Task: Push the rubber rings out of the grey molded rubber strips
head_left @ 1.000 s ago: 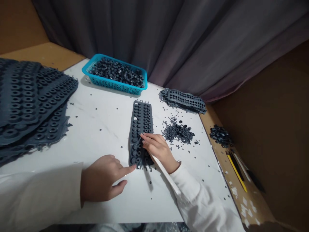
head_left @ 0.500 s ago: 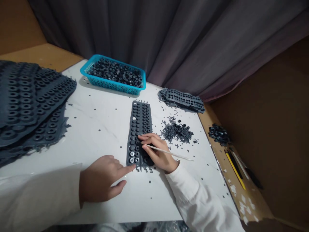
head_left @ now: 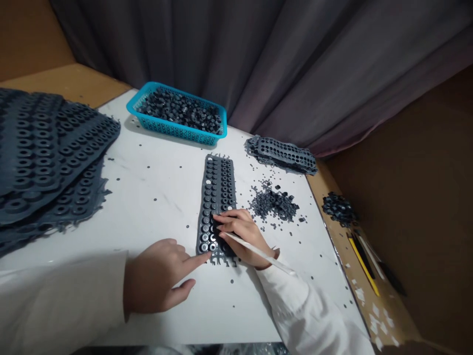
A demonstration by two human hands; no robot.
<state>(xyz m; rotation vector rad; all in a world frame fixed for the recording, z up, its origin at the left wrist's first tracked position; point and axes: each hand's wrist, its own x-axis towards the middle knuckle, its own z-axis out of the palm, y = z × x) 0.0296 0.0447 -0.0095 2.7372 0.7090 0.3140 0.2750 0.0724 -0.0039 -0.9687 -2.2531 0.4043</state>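
Observation:
A dark grey rubber sheet [head_left: 219,190] with rows of round raised rings lies lengthwise in front of me on the white table. My left hand [head_left: 162,276] rests at its near end, index finger stretched onto the edge, thumb apart and nothing held. Over the sheet's near right part, my right hand [head_left: 246,236] pinches a thin white stick [head_left: 264,255]. The stick slants back towards my wrist. Its working tip and the rings under my fingers are hidden. Several small white spots show among the rings.
Left lies a stack of similar rubber sheets [head_left: 44,148]. A blue basket [head_left: 177,130] full of small dark rubber pieces stands behind. To the right are a pile of tiny rubber bits [head_left: 273,203], punched strips [head_left: 283,154], a dark heap [head_left: 338,208] and a yellow tool [head_left: 364,266].
My right hand has shifted slightly nearer along the sheet, and the stick now slants more steeply towards me. My left index finger stays on the near edge. The whole view has moved a little.

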